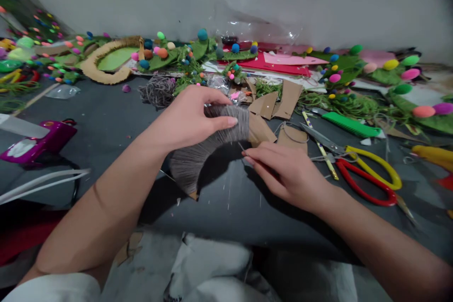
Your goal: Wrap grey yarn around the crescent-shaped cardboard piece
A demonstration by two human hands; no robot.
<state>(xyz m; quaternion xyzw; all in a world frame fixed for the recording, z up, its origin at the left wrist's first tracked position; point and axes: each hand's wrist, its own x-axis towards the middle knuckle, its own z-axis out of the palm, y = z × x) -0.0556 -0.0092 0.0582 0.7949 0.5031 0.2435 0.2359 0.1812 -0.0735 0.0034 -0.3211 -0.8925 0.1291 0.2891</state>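
Observation:
A curved cardboard piece (260,130), mostly wrapped in grey yarn (189,163), is held just over the dark table. My left hand (198,118) grips its upper part, thumb across the front and fingers behind. Bare brown cardboard shows at its right end, and a small tip shows at the lower left. My right hand (283,170) is closed in a pinch on a grey yarn strand (241,146) just below the wrapped edge. A grey yarn bundle (159,90) lies behind my left hand.
Scissors with red and yellow handles (368,174), a pencil (323,153) and a green cutter (350,124) lie at right. Cardboard scraps (288,99) lie behind my hands. A purple tool (46,141) lies left. Pompom-covered leaves (198,52) and a tan furry C-shape (102,73) line the back.

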